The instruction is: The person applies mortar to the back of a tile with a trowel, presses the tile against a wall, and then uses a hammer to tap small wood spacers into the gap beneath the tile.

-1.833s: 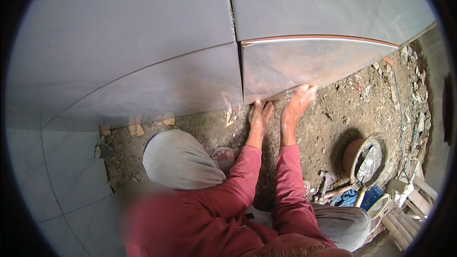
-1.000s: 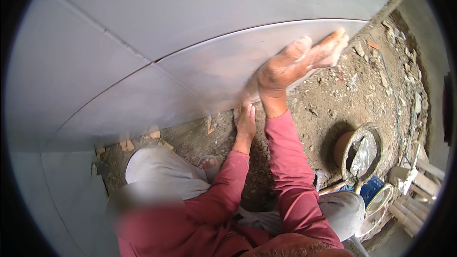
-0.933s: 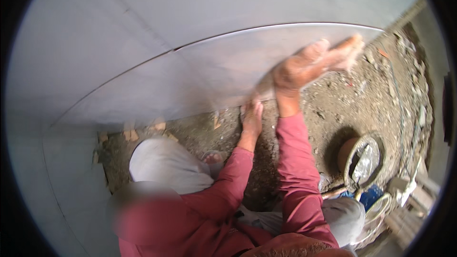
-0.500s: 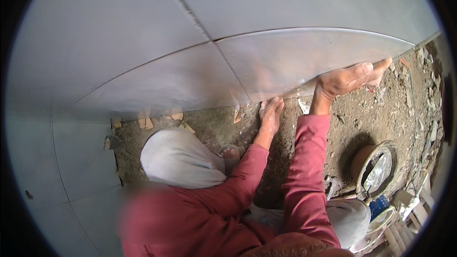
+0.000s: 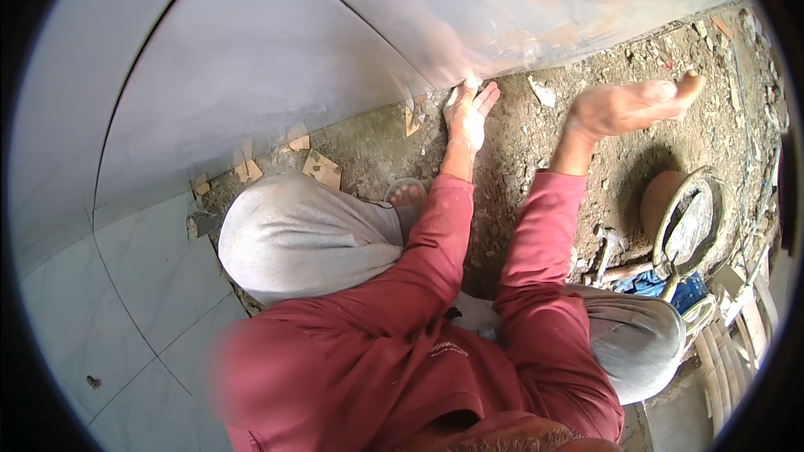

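Note:
Large glossy grey tiles [image 5: 251, 59] cover the wall in front of me. The bottom-row tile on the right [image 5: 536, 8] meets its left neighbour at a slanting joint. By the foot of that joint, my left hand [image 5: 466, 124] touches the lower edge with its fingertips, fingers apart and smeared with pale dust. My right hand [image 5: 628, 107] is held over the dirt, clear of the tile's lower edge, fingers stretched out and slightly blurred, with nothing in it. Rubble and dirt floor [image 5: 536, 125] lie beneath both hands.
To the right stands a round bucket [image 5: 666, 205] with a trowel-like metal blade [image 5: 688, 226] in it. A hammer [image 5: 609, 247] and a blue container [image 5: 657, 285] lie close by. Tile scraps [image 5: 322, 169] sit near my left knee. Pale floor tiles [image 5: 142, 285] are at the left.
My right hand has come away from the tile's lower edge. My left hand stays at the bottom of the joint, its fingers more spread. The view has tilted and turned.

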`<state>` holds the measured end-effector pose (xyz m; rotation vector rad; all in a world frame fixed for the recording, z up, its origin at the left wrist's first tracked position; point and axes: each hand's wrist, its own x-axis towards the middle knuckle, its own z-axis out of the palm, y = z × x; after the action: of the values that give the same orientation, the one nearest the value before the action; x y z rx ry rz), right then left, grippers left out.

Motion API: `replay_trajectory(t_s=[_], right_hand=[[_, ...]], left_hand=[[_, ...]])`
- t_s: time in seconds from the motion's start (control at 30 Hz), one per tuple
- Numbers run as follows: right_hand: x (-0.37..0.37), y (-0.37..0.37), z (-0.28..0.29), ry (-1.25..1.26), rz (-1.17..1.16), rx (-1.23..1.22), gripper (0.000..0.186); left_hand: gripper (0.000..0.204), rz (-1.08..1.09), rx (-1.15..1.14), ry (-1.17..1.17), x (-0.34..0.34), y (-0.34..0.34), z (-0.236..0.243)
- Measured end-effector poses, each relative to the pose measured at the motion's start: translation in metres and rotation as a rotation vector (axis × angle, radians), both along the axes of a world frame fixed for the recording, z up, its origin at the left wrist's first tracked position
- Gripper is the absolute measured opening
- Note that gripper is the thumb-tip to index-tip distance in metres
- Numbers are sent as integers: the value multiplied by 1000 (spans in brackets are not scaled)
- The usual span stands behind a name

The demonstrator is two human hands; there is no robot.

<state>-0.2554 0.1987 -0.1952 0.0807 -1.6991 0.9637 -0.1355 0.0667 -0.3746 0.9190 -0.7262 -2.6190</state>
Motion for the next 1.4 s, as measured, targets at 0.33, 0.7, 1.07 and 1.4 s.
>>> replay_trajectory(t_s=[0.33, 0.7, 1.07, 1.4], right_hand=[[-1, -73, -2, -157, 169, -122, 61], [-13, -82, 90, 147, 166, -179, 64], [14, -27, 86, -112, 140, -346, 68], [2, -29, 60, -161, 219, 8, 67]], left_hand=[[47, -7, 18, 61, -6, 2, -18], [53, -183, -229, 117, 3, 12, -13], [74, -152, 69, 155, -8, 1, -29], [51, -185, 95, 98, 9, -17, -46]])
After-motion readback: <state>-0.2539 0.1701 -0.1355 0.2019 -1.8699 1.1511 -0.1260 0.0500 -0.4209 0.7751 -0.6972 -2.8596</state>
